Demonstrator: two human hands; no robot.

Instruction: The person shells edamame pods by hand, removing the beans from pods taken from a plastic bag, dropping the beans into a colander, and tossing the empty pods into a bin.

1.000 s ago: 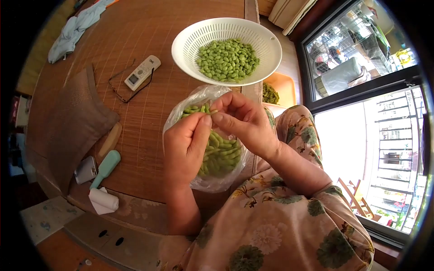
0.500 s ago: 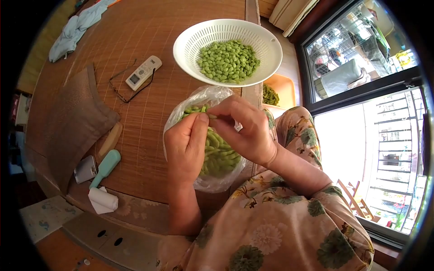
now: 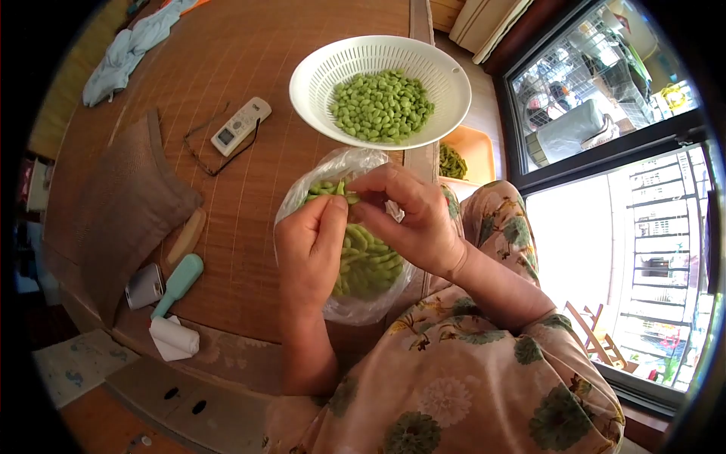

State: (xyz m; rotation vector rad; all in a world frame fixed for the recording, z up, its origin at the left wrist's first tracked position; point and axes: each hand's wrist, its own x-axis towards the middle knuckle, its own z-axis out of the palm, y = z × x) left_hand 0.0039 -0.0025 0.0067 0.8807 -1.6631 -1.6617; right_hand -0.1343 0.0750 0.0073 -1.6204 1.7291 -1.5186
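Note:
Over a clear plastic bag (image 3: 355, 312) full of green edamame pods (image 3: 370, 261), my two hands meet. My left hand (image 3: 311, 238) is closed, its thumb and forefinger pinching a green edamame pod (image 3: 341, 188). Close against it, my right hand (image 3: 404, 216) has its thumb and forefinger curled at the right end of the same pod; the fingertips partly hide it. Beyond the bag stands a white colander (image 3: 310, 94) holding a heap of shelled green beans (image 3: 384, 106).
An orange bin (image 3: 480, 151) with green husks sits on the floor beside the bed mat (image 3: 234, 250). Left lie a remote control (image 3: 240, 126), eyeglasses (image 3: 208, 168), a brown cloth (image 3: 132, 189), a mint-green brush (image 3: 181, 280), a phone (image 3: 145, 286) and a white roll (image 3: 175, 337).
Both hands stay over the bag with only slight finger movement. More of the pod shows between the fingertips, and the right thumb has shifted a little lower.

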